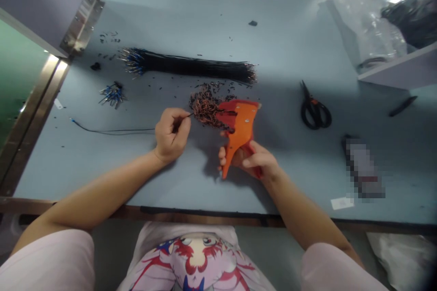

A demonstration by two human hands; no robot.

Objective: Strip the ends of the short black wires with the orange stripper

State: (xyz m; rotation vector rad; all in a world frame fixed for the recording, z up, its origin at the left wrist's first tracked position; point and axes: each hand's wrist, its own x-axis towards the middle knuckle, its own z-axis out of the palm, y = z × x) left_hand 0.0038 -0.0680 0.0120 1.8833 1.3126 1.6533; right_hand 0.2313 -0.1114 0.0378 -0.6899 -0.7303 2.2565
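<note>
Across your surface (283, 45), the largest thing lying near the middle is the black wire bundle (194, 66), its left end tipped in blue and metal, its right end coppery; judging by those bare ends, most of the visible wires look finished. Below it stretches a single black wire (112, 132), blue-tipped at its far left end; your left hand (173, 134) has its grip closed on this one near the right end, thumb and finger pinched together, with a short length poking out toward the scraps. That end is too small to tell whether it is bare, so this wire seems the one in progress, and you cannot judge here how many more remain. Your right hand (261, 161) has its grip wrapped around the handles of an orange-and-red wire stripper (241, 120); the handles stand apart and its head points left, seemingly short of the wire. Just left of that head, a heap of coppery and black offcuts (206, 104) suggests plenty of ends already done. Black-handled scissors (316, 113) lie off to the right, not in use. Smaller is the cluster of blue-and-metal pieces (113, 94) at left, then the loose black snippets (109, 36) beyond it.
</note>
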